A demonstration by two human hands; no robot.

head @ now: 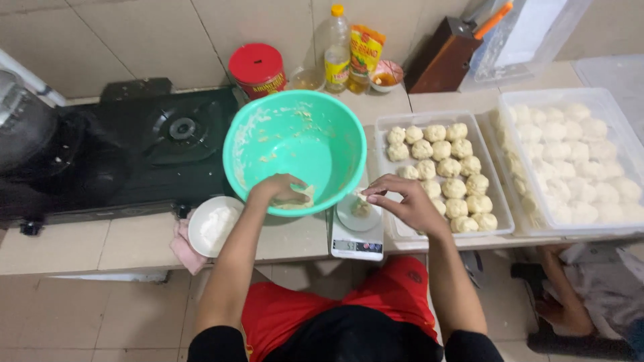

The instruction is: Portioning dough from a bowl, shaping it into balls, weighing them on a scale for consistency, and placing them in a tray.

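My left hand [278,189] reaches into a green bowl [295,151], gripping dough [300,196] at its near edge. My right hand [402,201] pinches a small dough piece [361,206] over a white kitchen scale [357,231]. Beside it, a clear tray [392,228] holds rows of dough balls [446,167].

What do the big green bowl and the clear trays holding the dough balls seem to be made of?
The green bowl looks like plastic: uniform turquoise colour, smooth and slightly glossy, smeared with dough. The near tray and the far tray also seem plastic: see-through, thin walls, rounded corners. The dough balls look soft and floury.
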